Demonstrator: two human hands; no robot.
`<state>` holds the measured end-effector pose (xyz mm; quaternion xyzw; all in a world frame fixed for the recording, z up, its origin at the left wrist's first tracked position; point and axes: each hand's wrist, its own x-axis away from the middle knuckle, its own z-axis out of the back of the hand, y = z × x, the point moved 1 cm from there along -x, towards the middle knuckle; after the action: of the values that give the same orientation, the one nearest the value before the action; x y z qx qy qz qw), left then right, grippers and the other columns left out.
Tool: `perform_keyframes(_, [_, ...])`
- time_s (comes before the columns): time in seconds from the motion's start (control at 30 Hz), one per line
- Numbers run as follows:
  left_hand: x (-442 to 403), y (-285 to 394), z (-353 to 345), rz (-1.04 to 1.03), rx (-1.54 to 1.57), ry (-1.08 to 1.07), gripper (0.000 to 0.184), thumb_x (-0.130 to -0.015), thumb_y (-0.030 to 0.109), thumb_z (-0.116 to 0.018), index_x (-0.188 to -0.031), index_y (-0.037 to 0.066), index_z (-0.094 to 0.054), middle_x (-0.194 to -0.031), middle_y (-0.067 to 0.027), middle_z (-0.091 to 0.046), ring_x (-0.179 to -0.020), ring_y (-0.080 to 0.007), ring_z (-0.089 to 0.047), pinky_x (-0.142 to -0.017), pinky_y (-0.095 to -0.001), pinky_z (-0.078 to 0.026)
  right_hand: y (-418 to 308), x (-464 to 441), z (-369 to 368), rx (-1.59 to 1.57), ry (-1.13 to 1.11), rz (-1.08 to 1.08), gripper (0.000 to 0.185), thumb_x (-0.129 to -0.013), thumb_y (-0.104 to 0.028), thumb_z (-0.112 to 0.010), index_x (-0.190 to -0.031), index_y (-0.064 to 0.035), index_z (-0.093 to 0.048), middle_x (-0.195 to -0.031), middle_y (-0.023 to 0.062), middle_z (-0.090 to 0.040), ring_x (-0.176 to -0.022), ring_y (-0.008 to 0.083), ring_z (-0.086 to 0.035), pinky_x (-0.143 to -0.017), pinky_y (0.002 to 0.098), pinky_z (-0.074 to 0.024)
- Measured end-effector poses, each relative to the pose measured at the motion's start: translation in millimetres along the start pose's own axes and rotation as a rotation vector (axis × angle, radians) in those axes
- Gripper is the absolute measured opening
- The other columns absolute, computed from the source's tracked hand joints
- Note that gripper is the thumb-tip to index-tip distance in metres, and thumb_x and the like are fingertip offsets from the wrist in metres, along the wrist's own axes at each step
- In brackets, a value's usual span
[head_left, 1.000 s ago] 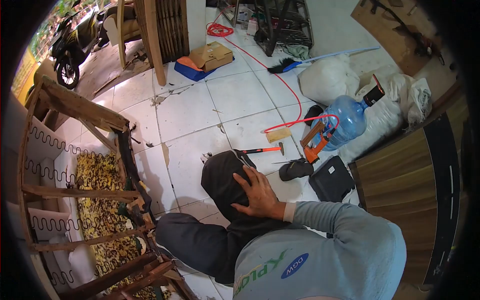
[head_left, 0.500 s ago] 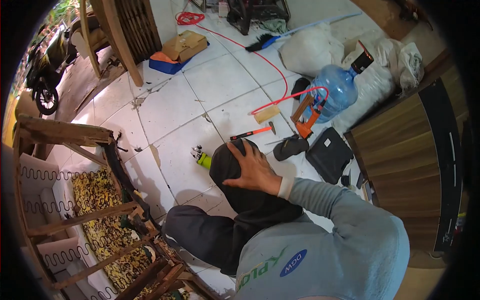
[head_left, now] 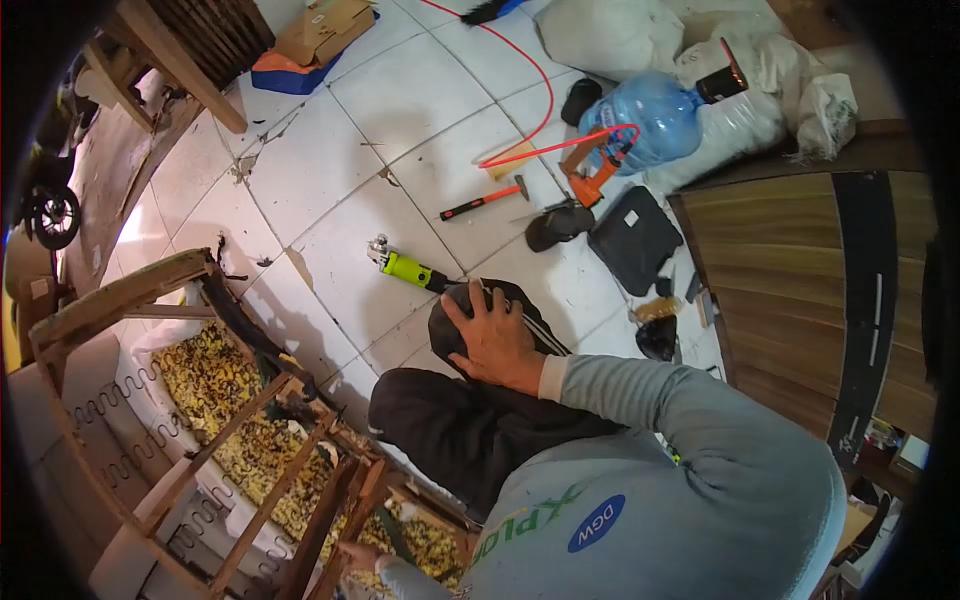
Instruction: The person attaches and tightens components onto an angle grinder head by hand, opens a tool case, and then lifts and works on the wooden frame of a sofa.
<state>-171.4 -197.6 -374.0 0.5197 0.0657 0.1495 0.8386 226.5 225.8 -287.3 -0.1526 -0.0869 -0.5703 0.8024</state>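
My right hand point(head_left: 497, 343) rests on my bent knee with its fingers spread over the dark trousers point(head_left: 450, 420). Just beyond that knee a green angle grinder point(head_left: 405, 267) lies on the tiles. At the bottom my left hand point(head_left: 362, 562) is closed on a rail of the wooden seat frame point(head_left: 185, 490), its fingers partly hidden. This frame is bare, with zigzag springs point(head_left: 125, 465) across it. Behind the slats shows mottled yellow-and-black foam padding point(head_left: 205, 385).
A hammer point(head_left: 482, 198), an orange nail gun point(head_left: 597, 180) on a red hose point(head_left: 548, 95), and a black case point(head_left: 637, 240) lie ahead. A blue water jug point(head_left: 655, 120) stands by white sacks point(head_left: 745, 120). A wood-grain cabinet point(head_left: 780, 280) borders the right, a cardboard box point(head_left: 322, 30) the back.
My view has tipped downward and shifted, so the floor items sit higher. My left hand has come into view at the seat frame, and more of the grinder shows. My right hand stays on the knee.
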Motion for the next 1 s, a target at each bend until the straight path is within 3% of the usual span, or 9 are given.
perform_keyframes(0.1, [-26,12,-5,0.619,1.149,0.205,0.067,-0.109,0.035,-0.058,-0.164,0.007,-0.031,-0.161,-0.0142,-0.047,-0.142,-0.0355,-0.051,-0.114,-0.048,-0.046,5,28,29,-0.017,-0.101,-0.03,0.077,-0.085,-0.05,-0.077,-0.153,-0.0234,-0.051,-0.153,0.0256,-0.042,-0.124,0.0499,-0.052,-0.089,0.0611,-0.0517])
perform_keyframes(0.17, [-29,11,-8,0.912,2.034,0.697,0.075,-0.107,0.055,-0.05,-0.165,0.011,-0.032,-0.172,-0.0107,-0.027,-0.154,-0.0324,-0.034,-0.123,-0.0523,-0.036,9,54,45,-0.021,-0.12,-0.044,0.072,-0.087,-0.049,-0.075,-0.152,-0.0259,-0.054,-0.154,0.0248,-0.042,-0.125,0.0506,-0.052,-0.089,0.0618,-0.0519])
perform_keyframes(0.27, [84,113,-5,0.962,2.617,2.218,0.065,-0.108,0.047,-0.053,-0.16,0.011,-0.041,-0.165,-0.0141,-0.039,-0.149,-0.033,-0.041,-0.117,-0.055,-0.039,28,111,69,-0.132,-0.266,-0.013,0.063,-0.095,-0.047,-0.066,-0.154,-0.0298,-0.052,-0.167,0.0216,-0.03,-0.138,0.0571,-0.041,-0.107,0.0687,-0.0399])
perform_keyframes(0.37, [184,183,4,0.418,2.22,3.275,0.063,-0.104,0.044,-0.058,-0.155,0.01,-0.047,-0.159,-0.0144,-0.045,-0.141,-0.0316,-0.048,-0.111,-0.0507,-0.044,39,188,109,-0.199,-0.397,0.02,0.06,-0.099,-0.042,-0.061,-0.156,-0.0319,-0.05,-0.173,0.0158,-0.022,-0.148,0.056,-0.032,-0.117,0.0675,-0.03])
perform_keyframes(0.53, [221,279,50,0.165,1.749,3.376,0.059,-0.097,0.039,-0.067,-0.146,0.007,-0.056,-0.149,-0.0148,-0.055,-0.128,-0.0294,-0.059,-0.102,-0.0434,-0.052,63,293,141,-0.537,-0.52,0.064,0.041,-0.096,-0.031,-0.066,-0.135,-0.0218,-0.071,-0.158,0.0159,-0.051,-0.14,0.0424,-0.052,-0.115,0.051,-0.0421])
perform_keyframes(0.7, [144,289,29,-0.177,1.216,3.665,0.057,-0.089,0.025,-0.075,-0.141,0.008,-0.062,-0.138,-0.016,-0.064,-0.123,-0.0293,-0.065,-0.096,-0.0382,-0.058,116,359,259,-1.053,0.148,-0.484,0.02,-0.091,-0.022,-0.073,-0.101,-0.0052,-0.077,-0.077,0.008,-0.074,-0.064,0.016,-0.069,-0.063,0.0357,-0.0548])
perform_keyframes(0.77, [129,316,1,0.295,1.385,3.76,0.059,-0.088,0.016,-0.076,-0.144,0.009,-0.06,-0.138,-0.0173,-0.064,-0.13,-0.0317,-0.061,-0.099,-0.0396,-0.056,138,384,360,-1.148,0.57,-0.498,0.014,-0.097,-0.015,-0.069,-0.097,-0.0027,-0.076,-0.072,0.0046,-0.07,-0.066,0.0116,-0.066,-0.063,0.0302,-0.0514])
perform_keyframes(0.87, [238,457,-10,0.606,0.663,4.381,0.049,-0.105,0.032,-0.066,-0.142,0.001,-0.058,-0.131,-0.0103,-0.065,-0.111,-0.022,-0.061,-0.094,-0.0351,-0.05,122,451,536,-0.811,1.099,-0.541,0.011,-0.099,-0.012,-0.074,-0.104,-0.0022,-0.077,-0.101,0.0049,-0.077,-0.085,0.0083,-0.068,-0.075,0.0235,-0.0537])
perform_keyframes(1.0, [392,677,54,1.678,-0.594,4.006,0.04,-0.107,0.018,-0.062,-0.142,0.0,-0.06,-0.137,-0.0134,-0.065,-0.127,-0.0194,-0.058,-0.107,-0.0346,-0.047,72,536,645,-0.354,1.758,-0.1,0.012,-0.095,-0.006,-0.076,-0.106,-0.0013,-0.077,-0.105,0.0073,-0.077,-0.087,0.0127,-0.071,-0.076,0.0251,-0.0562])
